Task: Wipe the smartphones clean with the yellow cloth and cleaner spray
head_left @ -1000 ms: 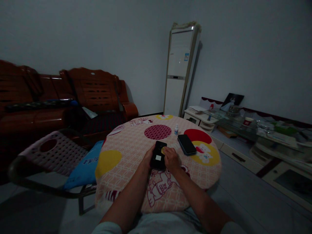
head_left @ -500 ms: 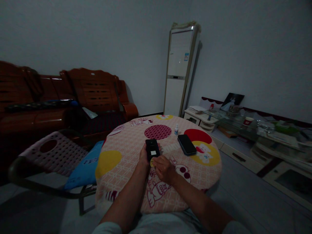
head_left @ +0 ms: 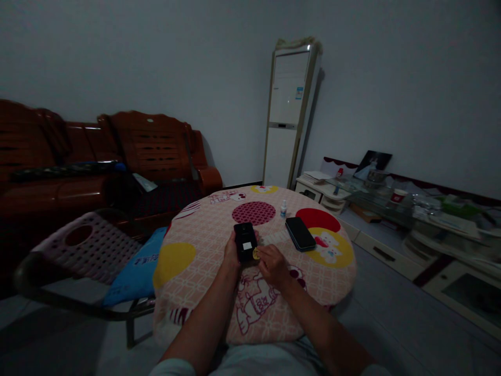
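Observation:
My left hand (head_left: 231, 252) is closed round a black phone (head_left: 245, 236), whose back with a white label faces up. At the phone's lower right edge, my right hand (head_left: 273, 265) pinches a small round yellow disc (head_left: 256, 254); the dim light hides what kind it is. The disc appears to touch the phone's edge. Right of my hands, a second dark phone-like slab (head_left: 300, 233) lies on the patterned tablecloth (head_left: 211, 271). A small white bottle (head_left: 283, 209) with a blue label stands upright behind it.
To the left stands a woven chair (head_left: 90, 240) with a blue cushion (head_left: 136, 269), in front of a wooden sofa (head_left: 148, 141). A tall air conditioner (head_left: 289, 115) stands in the corner. A cluttered glass-topped cabinet (head_left: 376, 240) runs along the right wall, with a paper cup (head_left: 398, 195).
The phone has shifted slightly left in my left hand. My right hand moved the yellow disc from the phone's upper back down to its bottom edge, then to the lower right edge.

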The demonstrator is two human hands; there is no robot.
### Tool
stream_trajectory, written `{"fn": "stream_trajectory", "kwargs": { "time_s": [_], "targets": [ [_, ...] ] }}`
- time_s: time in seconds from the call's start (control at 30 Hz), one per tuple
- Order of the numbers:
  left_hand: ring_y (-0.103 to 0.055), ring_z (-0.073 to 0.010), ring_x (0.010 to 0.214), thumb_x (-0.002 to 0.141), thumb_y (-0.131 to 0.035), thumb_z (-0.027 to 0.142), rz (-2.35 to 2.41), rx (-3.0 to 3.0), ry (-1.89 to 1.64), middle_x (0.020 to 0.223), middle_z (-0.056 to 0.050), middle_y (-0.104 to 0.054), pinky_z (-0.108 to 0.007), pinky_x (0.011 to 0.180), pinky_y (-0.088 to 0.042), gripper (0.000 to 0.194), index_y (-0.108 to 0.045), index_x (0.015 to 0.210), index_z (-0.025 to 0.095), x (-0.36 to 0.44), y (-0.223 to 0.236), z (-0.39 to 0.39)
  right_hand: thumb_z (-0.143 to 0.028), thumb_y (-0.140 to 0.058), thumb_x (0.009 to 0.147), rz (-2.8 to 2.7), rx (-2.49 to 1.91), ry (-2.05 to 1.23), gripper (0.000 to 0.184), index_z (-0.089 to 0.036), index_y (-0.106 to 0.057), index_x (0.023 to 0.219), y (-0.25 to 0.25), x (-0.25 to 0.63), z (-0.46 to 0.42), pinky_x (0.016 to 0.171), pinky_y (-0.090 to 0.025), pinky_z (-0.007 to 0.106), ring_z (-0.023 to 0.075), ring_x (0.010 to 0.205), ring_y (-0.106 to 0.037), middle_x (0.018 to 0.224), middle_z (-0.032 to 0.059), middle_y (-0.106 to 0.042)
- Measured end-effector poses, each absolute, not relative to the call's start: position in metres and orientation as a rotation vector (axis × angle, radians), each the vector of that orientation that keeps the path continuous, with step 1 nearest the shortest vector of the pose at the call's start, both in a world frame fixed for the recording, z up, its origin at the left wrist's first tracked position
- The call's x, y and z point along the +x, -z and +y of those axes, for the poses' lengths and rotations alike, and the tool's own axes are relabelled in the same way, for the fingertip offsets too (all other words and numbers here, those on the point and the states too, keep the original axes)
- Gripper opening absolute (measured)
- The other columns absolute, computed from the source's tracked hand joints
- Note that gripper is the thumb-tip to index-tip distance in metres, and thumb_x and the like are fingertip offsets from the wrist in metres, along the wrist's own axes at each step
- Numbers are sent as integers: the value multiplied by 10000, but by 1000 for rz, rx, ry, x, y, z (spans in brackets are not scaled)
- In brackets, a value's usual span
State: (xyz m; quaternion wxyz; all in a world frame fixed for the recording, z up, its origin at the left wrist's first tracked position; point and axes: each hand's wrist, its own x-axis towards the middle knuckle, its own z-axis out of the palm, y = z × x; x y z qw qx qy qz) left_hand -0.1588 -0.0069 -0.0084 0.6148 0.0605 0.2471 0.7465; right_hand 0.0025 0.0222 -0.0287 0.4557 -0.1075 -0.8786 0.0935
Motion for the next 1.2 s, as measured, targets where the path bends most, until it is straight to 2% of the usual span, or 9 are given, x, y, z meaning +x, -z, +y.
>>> {"fn": "stream_trajectory", "kwargs": {
  "time_s": [0.2,0.37,0.5,0.63,0.7,0.8,0.9,1.03,1.2],
  "targets": [
    [-697,-245,796,952,-299,443,592,140,-1727,921,-184,-705,-359,726,-554,562,-585,1171,11,-157,6,-9,-27,-446,752,-1946,-487,-262,330,-158,-704,910,27,12,41,789,-503,387,224,864,-589,896,104,-690],
    [-690,-268,781,926,-322,518,549,188,-1613,910,-182,-704,-394,726,-547,608,-620,1118,25,-153,8,-9,-39,-439,774,-1971,-367,-260,379,-164,-681,1037,24,10,32,852,-499,413,227,960,-597,1028,118,-684],
    [-673,-250,691,902,-322,578,525,216,-1560,863,-180,-698,-368,651,-540,677,-618,1118,8,-151,12,-9,-62,-441,781,-2112,-163,-221,398,-171,-645,1104,24,4,13,902,-482,440,228,1037,-580,1113,111,-660],
    [-676,-284,835,910,-275,574,502,189,-1669,982,-223,-680,-405,751,-534,717,-568,1202,-11,-151,14,-9,-77,-489,752,-2207,-55,-171,334,-165,-658,1027,29,0,6,871,-495,419,232,982,-581,1092,106,-664],
    [-667,-302,906,917,-276,546,500,176,-1696,1033,-225,-670,-441,807,-523,682,-559,1220,4,-151,14,-9,-63,-497,737,-2234,-122,-169,325,-172,-665,993,30,-1,10,857,-498,409,231,952,-581,1063,99,-670],
    [-672,-285,894,924,-316,472,512,170,-1677,1012,-203,-679,-442,814,-527,584,-580,1187,22,-150,14,-6,-29,-487,724,-2183,-343,-196,333,-167,-673,964,30,1,23,831,-499,392,231,916,-581,987,98,-684],
    [-680,-251,806,921,-362,427,519,210,-1631,936,-188,-691,-394,747,-551,517,-607,1119,16,-150,13,-4,-26,-467,735,-2083,-483,-221,319,-154,-680,934,29,5,33,798,-497,379,228,882,-574,941,102,-687],
    [-665,-211,663,908,-421,462,531,229,-1543,817,-161,-691,-337,618,-561,492,-636,1002,30,-149,12,-4,-21,-444,735,-2041,-482,-247,333,-161,-685,917,29,6,35,800,-490,373,221,879,-566,946,93,-683],
    [-584,-125,468,873,-526,456,604,222,-1479,650,-70,-639,-215,431,-485,380,-640,864,93,-147,12,-8,-17,-449,740,-2016,-451,-242,344,-163,-691,936,30,4,35,780,-503,377,223,867,-575,938,95,-687]
  ]
}}
